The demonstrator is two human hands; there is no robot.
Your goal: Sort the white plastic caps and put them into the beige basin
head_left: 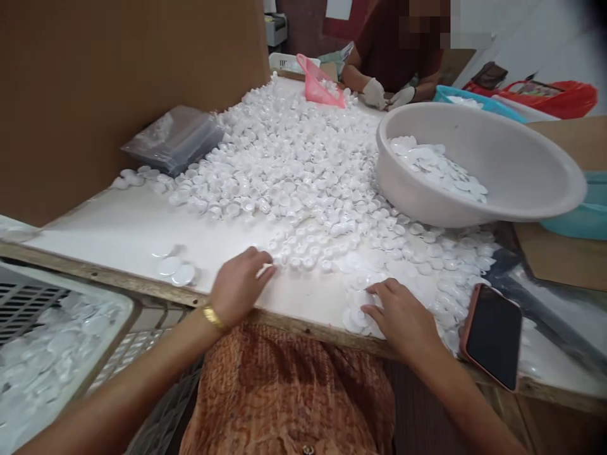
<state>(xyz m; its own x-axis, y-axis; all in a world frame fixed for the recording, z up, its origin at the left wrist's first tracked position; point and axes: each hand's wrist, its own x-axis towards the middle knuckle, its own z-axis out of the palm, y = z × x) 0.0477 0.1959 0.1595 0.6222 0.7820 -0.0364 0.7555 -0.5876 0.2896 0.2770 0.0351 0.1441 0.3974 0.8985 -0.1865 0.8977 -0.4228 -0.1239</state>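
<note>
My left hand (241,284), a gold band at its wrist, is at the table's front edge. Its thumb and fingers close on a small white plastic cap-like piece, partly hidden, beside rows of similar caps (303,249). My right hand (403,316) bends thumb and fingertips around the edge of a white disc in a small heap of thin round discs (355,313). More flat discs (183,273) lie to the left on the table (109,221).
A big pile of white caps (284,158) covers the table's middle. A grey basin (521,158) holds discs. A phone (493,335) lies at right, a plastic-wrapped pack (175,136) at left. A crate (128,309) stands below. Across sits a person with gloved hands (374,93).
</note>
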